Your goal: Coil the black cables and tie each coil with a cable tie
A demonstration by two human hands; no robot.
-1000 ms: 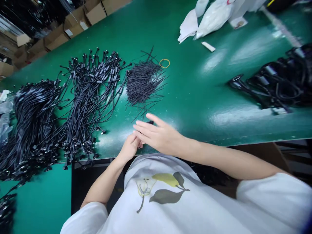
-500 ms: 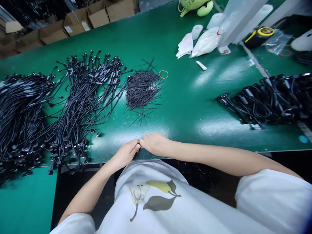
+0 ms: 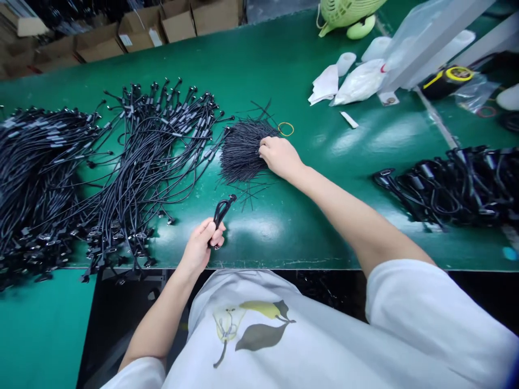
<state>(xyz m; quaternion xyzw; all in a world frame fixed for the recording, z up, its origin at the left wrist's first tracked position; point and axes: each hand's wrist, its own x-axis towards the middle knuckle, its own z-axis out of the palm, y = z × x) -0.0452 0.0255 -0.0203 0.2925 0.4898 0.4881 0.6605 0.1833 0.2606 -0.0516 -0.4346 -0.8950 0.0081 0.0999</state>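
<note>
Two hands near centre, left hand and right hand; one looped cable at lower centre. Left of frame, two heaps, outer cable heap and inner cable heap; right edge, one heap of bundled cables; centre, one pile of thin black ties, strands uncountable. Singles: yellow band, white strip, tape measure, green basket.

Glossy green table: two loose heaps of black cables left; pile of thin black ties mid-table, yellow ring beside it; coiled cables right.
</note>
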